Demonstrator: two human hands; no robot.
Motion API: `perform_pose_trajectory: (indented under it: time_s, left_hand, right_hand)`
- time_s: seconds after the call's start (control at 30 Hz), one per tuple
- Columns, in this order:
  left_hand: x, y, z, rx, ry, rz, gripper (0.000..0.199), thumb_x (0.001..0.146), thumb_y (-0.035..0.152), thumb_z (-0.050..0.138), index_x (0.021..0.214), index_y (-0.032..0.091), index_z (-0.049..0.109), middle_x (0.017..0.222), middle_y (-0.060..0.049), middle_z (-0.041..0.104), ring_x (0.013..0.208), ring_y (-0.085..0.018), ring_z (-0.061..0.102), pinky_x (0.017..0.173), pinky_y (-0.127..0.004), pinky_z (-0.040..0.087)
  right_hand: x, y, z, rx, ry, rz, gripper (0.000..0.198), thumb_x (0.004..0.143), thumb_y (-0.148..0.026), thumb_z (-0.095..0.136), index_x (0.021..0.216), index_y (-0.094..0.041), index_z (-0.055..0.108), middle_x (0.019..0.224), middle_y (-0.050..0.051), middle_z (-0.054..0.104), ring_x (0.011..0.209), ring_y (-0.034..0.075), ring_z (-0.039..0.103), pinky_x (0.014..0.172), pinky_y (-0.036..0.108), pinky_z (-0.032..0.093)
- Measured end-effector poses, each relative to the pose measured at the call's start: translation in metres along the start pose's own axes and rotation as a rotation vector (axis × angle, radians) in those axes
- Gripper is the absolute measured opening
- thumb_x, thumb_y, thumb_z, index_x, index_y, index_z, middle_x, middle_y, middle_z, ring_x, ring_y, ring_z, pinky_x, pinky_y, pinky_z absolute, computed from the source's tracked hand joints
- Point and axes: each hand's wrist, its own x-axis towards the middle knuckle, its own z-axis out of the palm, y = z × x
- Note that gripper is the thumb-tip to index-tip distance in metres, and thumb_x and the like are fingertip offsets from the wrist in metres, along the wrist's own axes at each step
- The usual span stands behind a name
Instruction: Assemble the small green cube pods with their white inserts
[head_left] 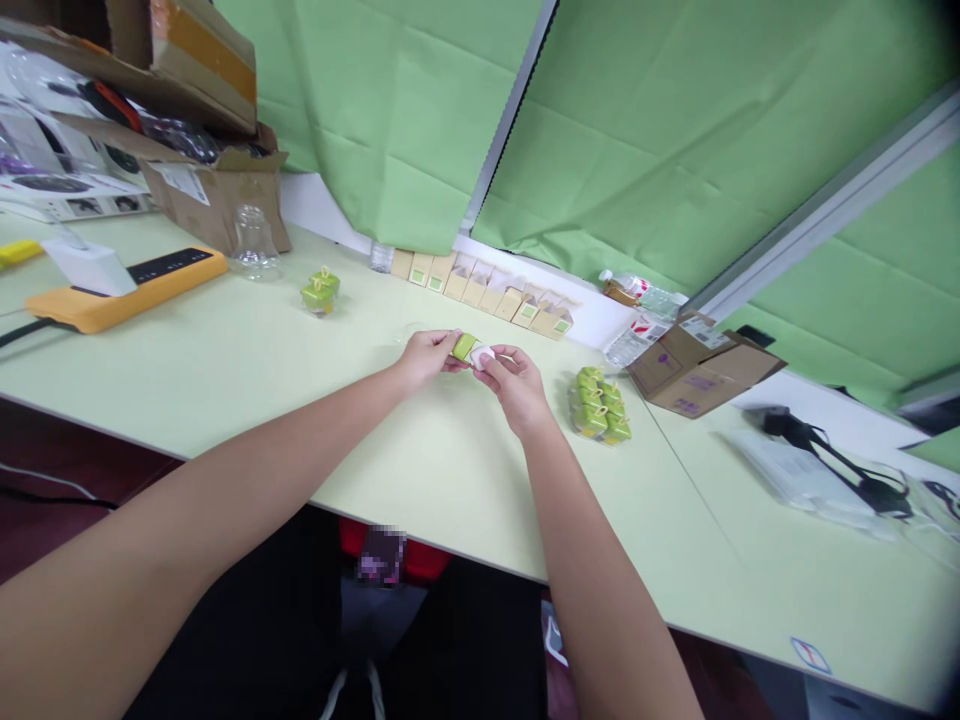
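Observation:
Above the table's middle, my left hand (429, 358) is closed around a small green cube-like box (464, 346). My right hand (514, 382) pinches a small white piece (481, 357) right against the box's right end. Whether the white piece is joined to the box, I cannot tell. To the right of my hands stands a tight cluster of several green-lidded boxes (602, 404) with yellow loops on top. Further left sits a smaller group of the same green-lidded boxes (321, 291).
A row of small tan cartons (480, 288) lines the back edge. At left are an orange power strip (150, 285), a clear plastic bottle (255, 243) and a cardboard box (217, 195). Rightward lie plastic bottles (637, 338), another cardboard box (694, 370) and a black cabled device (832, 460).

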Motion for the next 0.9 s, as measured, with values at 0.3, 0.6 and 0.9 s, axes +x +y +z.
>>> perform_pose_trajectory:
  time_s: [0.3, 0.6, 0.9]
  left_hand:
    - [-0.003, 0.002, 0.002, -0.028, -0.029, 0.015, 0.026, 0.091, 0.034, 0.061, 0.096, 0.011, 0.072, 0.087, -0.008, 0.074, 0.067, -0.014, 0.07, 0.072, -0.029, 0.058]
    - [-0.005, 0.002, 0.004, -0.056, -0.019, 0.021, 0.023, 0.091, 0.03, 0.062, 0.094, 0.01, 0.073, 0.084, -0.007, 0.073, 0.065, -0.013, 0.068, 0.073, -0.03, 0.058]
    - [-0.006, 0.0, 0.005, -0.092, -0.012, 0.013, 0.021, 0.091, 0.025, 0.06, 0.091, 0.009, 0.073, 0.085, -0.007, 0.072, 0.068, -0.012, 0.068, 0.074, -0.03, 0.059]
  right_hand:
    - [0.005, 0.006, -0.002, -0.109, 0.036, -0.141, 0.043, 0.058, -0.038, 0.087, 0.09, -0.021, 0.064, 0.095, 0.002, 0.068, 0.084, 0.016, 0.066, 0.085, 0.037, 0.058]
    - [0.005, 0.011, -0.001, -0.146, 0.034, -0.156, 0.046, 0.061, -0.041, 0.086, 0.094, -0.02, 0.063, 0.097, 0.004, 0.07, 0.084, 0.018, 0.068, 0.086, 0.039, 0.057]
    - [0.007, 0.017, -0.001, -0.168, 0.025, -0.198, 0.044, 0.063, -0.045, 0.084, 0.092, -0.02, 0.062, 0.097, 0.006, 0.071, 0.085, 0.019, 0.069, 0.085, 0.041, 0.059]
